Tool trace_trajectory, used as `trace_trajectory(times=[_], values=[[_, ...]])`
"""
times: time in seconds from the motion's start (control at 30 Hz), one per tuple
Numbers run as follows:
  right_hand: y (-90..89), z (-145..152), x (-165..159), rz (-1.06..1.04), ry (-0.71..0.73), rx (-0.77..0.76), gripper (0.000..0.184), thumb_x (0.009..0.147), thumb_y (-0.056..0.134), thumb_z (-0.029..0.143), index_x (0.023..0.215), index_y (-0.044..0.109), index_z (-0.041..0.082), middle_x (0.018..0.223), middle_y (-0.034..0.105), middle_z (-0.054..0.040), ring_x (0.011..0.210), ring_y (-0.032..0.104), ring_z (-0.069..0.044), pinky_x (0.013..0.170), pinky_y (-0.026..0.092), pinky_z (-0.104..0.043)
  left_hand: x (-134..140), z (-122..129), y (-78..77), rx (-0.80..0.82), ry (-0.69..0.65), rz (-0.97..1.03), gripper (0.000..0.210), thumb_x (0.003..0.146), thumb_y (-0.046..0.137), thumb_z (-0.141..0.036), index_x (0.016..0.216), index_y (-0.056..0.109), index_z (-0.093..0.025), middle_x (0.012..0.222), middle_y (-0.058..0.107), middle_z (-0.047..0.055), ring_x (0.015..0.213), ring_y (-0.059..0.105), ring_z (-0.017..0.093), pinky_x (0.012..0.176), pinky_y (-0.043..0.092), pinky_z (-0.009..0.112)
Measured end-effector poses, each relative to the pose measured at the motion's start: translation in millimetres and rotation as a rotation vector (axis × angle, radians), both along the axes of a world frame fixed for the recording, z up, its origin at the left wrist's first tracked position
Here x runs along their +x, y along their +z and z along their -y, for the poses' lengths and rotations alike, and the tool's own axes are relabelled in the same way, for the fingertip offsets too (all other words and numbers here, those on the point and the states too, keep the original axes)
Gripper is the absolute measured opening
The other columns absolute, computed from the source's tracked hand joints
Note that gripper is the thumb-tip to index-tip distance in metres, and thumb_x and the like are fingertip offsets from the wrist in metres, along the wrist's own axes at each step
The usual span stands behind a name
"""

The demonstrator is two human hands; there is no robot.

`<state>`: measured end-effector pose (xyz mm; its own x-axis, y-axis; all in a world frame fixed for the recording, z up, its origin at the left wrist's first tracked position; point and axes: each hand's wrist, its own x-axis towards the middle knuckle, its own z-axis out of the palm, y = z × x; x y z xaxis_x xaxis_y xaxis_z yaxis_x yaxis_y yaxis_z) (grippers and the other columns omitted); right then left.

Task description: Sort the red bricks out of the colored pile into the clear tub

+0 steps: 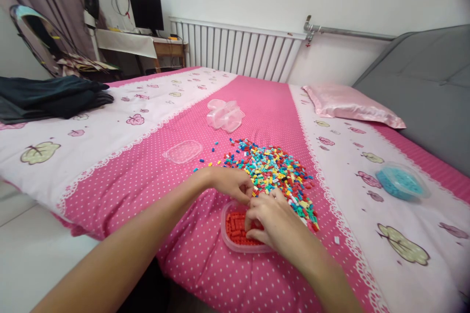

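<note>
A clear plastic tub [226, 240] with red building bricks [237, 227] in it stands near the bed's front edge. Just past it spreads a heap of small mixed-colour building bricks [275, 166]. My left hand [233, 183] is over the near left side of the heap, fingers curled in toward the thumb. Over the tub's right side is my right hand [268, 217], its fingers bent, the thumb reaching down to the red bricks. The two hands' fingertips are close together. Whatever lies between the fingers of either hand is hidden.
A clear lid [183, 151] lies left of the heap, with stacked clear containers [225, 115] farther back. A tub of blue bricks [400, 181] stands at the right. A pink pillow [352, 105] and dark folded clothes [51, 97] are also on the bed [128, 185].
</note>
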<state>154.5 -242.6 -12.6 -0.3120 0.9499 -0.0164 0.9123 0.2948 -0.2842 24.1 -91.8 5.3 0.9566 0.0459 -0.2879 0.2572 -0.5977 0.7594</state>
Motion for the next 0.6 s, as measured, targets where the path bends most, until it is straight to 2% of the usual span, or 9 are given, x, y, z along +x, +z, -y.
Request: trace_trajectory(times=[0.3, 0.6], values=[[12.1, -1.1, -3.6, -0.032, -0.049, -0.059, 0.01, 0.07, 0.085, 0.024, 0.071, 0.076, 0.027, 0.079, 0.071, 0.0024, 0.08, 0.056, -0.016, 0.082, 0.025, -0.033, 0.4, -0.8, -1.0, -0.001, 0.003, 0.002, 0.005, 0.077, 0.064, -0.016, 0.072, 0.064, -0.014, 0.061, 0.063, -0.004, 0.062, 0.057, 0.011, 0.057, 0.041, 0.02], [9.2, -1.1, -4.8, 0.004, -0.036, -0.034, 0.01, 0.071, 0.085, 0.024, 0.071, 0.076, 0.027, 0.079, 0.071, 0.0018, 0.081, 0.057, -0.018, 0.082, 0.024, -0.034, 0.2, -0.6, -1.1, 0.008, 0.003, 0.002, 0.007, 0.077, 0.064, -0.017, 0.072, 0.064, -0.014, 0.061, 0.063, -0.004, 0.06, 0.056, 0.011, 0.055, 0.039, 0.02]])
